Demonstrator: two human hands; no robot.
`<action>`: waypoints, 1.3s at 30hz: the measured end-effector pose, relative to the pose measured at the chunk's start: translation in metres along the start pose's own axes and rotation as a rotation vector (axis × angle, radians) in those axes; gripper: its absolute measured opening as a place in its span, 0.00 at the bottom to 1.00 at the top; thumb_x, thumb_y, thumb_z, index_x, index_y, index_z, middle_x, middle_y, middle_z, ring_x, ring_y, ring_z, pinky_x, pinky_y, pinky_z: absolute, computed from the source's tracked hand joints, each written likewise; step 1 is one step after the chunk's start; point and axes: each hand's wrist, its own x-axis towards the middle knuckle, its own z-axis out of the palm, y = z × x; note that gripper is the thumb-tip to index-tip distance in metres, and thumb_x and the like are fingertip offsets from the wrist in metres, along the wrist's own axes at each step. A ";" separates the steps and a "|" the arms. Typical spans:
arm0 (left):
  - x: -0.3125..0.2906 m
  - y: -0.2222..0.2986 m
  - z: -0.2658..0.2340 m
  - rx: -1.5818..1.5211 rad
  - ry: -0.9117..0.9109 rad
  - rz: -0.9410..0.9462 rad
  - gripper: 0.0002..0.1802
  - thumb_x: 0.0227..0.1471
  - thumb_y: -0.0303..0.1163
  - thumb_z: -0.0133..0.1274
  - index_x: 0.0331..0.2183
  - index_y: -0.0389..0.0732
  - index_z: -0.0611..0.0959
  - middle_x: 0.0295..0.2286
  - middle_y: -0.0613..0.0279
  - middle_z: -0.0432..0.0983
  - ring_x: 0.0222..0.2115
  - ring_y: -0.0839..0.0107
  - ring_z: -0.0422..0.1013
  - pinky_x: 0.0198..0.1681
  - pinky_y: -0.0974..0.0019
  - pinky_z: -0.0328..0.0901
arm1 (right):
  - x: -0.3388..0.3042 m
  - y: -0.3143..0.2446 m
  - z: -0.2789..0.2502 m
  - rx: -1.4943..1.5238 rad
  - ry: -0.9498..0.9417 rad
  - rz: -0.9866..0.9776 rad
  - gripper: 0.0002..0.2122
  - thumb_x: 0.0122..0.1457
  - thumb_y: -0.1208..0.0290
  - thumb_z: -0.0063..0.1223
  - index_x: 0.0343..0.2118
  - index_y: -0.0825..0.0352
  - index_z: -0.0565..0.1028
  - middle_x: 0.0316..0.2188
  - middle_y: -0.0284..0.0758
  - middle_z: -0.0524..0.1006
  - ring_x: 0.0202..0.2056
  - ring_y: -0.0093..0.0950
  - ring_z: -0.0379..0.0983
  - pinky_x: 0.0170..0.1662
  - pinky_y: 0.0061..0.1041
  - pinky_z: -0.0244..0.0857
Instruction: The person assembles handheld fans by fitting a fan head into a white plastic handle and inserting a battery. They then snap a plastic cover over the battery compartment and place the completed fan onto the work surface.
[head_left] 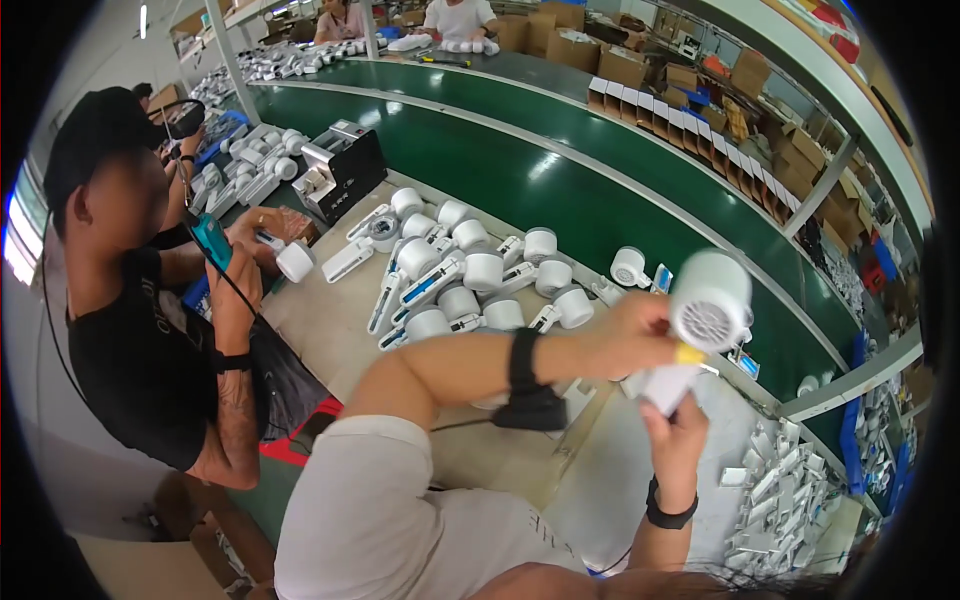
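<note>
Both of my hands are at a white hair-dryer-like device with a round grilled head (708, 305), held up over the right side of the worktable. My left hand (630, 335) is closed on it near the neck, where a small yellow patch shows; motion blur hides what that is. My right hand (680, 430), below, is closed around the lower end of the device's pale handle piece (668, 386). Left of my hands lies a pile of similar white devices (480, 270), several with open handles showing blue parts inside.
A co-worker (130, 300) at the left holds a teal electric screwdriver (210, 240) and another white device. Beside them stands a black and silver machine (345, 170). A green conveyor (480, 130) runs behind the table, with white boxes (690, 135) along it. Loose white handle covers (780, 490) are heaped at right.
</note>
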 end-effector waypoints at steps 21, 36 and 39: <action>-0.173 0.068 -0.451 2.223 0.419 -0.826 0.18 0.40 0.28 0.48 0.37 0.33 0.73 0.35 0.44 0.71 0.37 0.48 0.68 0.39 0.56 0.64 | 0.183 0.142 0.121 -0.854 -0.416 -0.164 0.19 0.46 0.70 0.50 0.43 0.66 0.68 0.33 0.43 0.75 0.40 0.38 0.70 0.45 0.32 0.62; 0.026 -0.016 -0.044 1.301 -0.220 0.375 0.32 0.36 0.33 0.57 0.45 0.36 0.65 0.40 0.51 0.61 0.35 0.58 0.67 0.36 0.60 0.64 | 0.106 0.008 0.032 1.104 -0.087 0.667 0.15 0.60 0.64 0.36 0.47 0.64 0.64 0.41 0.31 0.67 0.40 0.21 0.63 0.43 0.24 0.59; 0.024 -0.024 -0.019 1.239 -0.293 0.303 0.32 0.38 0.32 0.56 0.46 0.37 0.65 0.39 0.51 0.62 0.32 0.60 0.68 0.32 0.62 0.66 | 0.077 0.002 0.005 1.229 -0.063 0.626 0.17 0.60 0.64 0.34 0.51 0.64 0.60 0.44 0.32 0.66 0.42 0.23 0.63 0.47 0.25 0.57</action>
